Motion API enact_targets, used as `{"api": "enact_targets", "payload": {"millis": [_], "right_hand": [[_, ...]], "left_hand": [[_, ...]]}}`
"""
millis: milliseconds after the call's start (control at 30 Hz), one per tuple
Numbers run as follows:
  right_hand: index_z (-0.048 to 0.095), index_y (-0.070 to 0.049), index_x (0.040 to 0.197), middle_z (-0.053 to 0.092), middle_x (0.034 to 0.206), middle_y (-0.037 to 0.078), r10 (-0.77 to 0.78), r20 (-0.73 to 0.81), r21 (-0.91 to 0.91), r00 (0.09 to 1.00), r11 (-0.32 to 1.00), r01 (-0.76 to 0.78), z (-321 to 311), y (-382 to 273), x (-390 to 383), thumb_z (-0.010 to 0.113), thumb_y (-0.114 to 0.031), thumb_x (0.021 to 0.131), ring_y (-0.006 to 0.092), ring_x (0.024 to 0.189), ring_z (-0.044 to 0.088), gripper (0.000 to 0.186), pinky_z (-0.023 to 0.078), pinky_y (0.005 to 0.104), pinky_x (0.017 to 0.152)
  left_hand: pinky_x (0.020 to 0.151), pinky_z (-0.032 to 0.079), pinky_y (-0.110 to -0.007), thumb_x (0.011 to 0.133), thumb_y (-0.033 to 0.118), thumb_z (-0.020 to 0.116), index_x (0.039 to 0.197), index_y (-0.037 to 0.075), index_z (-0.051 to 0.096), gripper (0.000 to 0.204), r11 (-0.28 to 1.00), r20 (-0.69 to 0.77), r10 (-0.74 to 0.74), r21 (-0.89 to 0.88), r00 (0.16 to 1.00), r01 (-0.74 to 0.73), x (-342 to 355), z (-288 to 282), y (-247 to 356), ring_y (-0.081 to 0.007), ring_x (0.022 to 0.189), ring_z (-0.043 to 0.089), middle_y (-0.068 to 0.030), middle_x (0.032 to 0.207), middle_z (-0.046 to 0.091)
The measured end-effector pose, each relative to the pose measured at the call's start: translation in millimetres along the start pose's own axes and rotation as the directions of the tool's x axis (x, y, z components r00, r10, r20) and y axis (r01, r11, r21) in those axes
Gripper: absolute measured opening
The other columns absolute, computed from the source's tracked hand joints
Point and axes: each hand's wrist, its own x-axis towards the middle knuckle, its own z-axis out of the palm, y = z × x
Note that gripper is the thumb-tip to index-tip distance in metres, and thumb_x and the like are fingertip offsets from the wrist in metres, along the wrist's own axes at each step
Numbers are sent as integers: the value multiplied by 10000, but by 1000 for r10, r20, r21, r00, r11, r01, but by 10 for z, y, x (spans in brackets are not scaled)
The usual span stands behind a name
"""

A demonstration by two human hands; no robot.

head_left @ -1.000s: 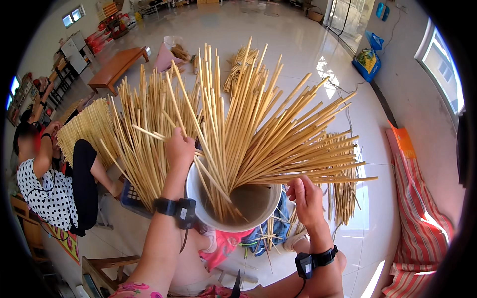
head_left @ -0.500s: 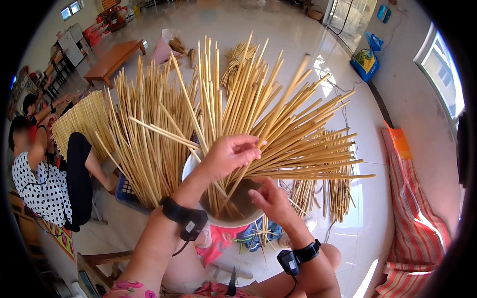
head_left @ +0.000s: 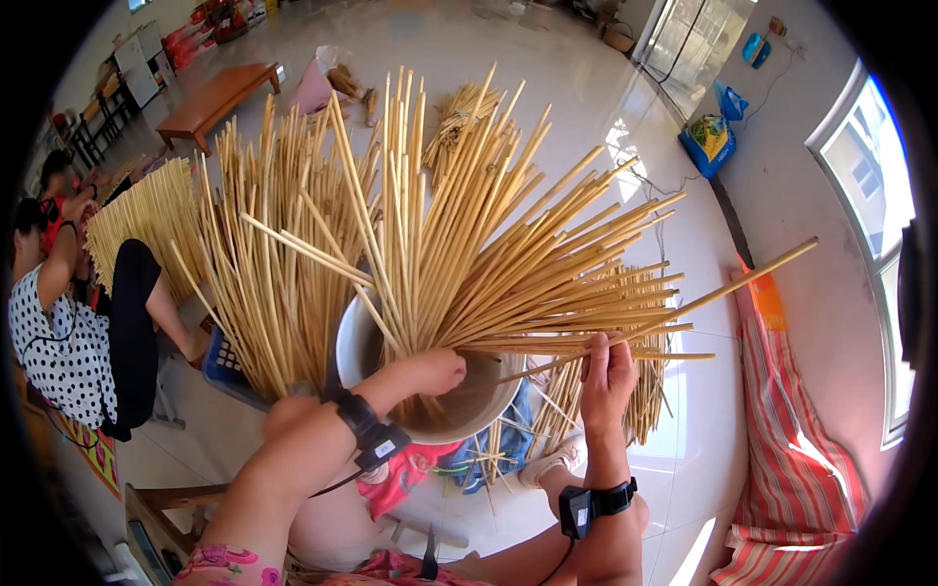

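Observation:
A white basin [head_left: 347, 337] between my knees holds water and a big fanned bundle of straw-coloured stalks [head_left: 469, 264]. My right hand [head_left: 608, 376], right of the basin, is closed in a pinch on one long stalk [head_left: 747, 276]. That stalk slants from the upper right down toward the basin. Over the basin, my left hand [head_left: 428, 373] is closed, its fingers curled at the foot of the bundle; what they hold, if anything, is hidden. Black devices are strapped on both my wrists.
A blue basket [head_left: 230, 366] full of upright stalks [head_left: 283, 244] stands left. Further left, a person in a dotted top [head_left: 63, 342] sits by a woven stalk mat [head_left: 147, 225]. Stalk piles [head_left: 645, 391] lie right and behind. A striped cloth [head_left: 791, 439] hangs along the right wall.
My right hand has moved right and now pinches a stalk, which has swung from steep in the bundle to low on the right. My left hand has dropped lower, over the basin.

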Motion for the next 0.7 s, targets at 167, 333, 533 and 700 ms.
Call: {"api": "enact_targets", "payload": {"millis": [167,333,533,700], "right_hand": [[576,6,910,563,617,102,-37,169,-235,985,969,77,100,132,-45,547,-163,942,165,534,532,174,417,304,512],[590,11,947,634,700,89,-26,340,-312,940,940,138,181,281,-123,514,-170,952,137,620,614,196,479,268,579],[606,7,954,661,747,145,29,351,-390,936,913,118,227,253,-147,509,-171,945,217,656,660,203,502,314,605],[610,11,964,661,759,145,82,430,-461,899,876,140,213,326,-185,519,-158,936,209,698,663,194,506,309,637]], "left_hand": [[875,460,-408,874,218,501,1160,-1,570,367,961,377,-85,275,922,-23,164,372,-205,-393,997,585,-240,1052,628],[924,438,-411,873,229,497,1203,-21,541,416,978,127,-195,103,972,183,198,383,-369,-397,1063,560,-251,1114,604],[1000,385,-403,870,233,495,1236,-87,488,486,960,19,-279,0,960,279,317,324,-219,-408,1167,494,-259,1228,544],[1002,385,-394,887,187,454,1198,-85,531,420,861,411,-229,509,882,-14,529,421,-236,-386,1178,497,-227,1246,548]]}}
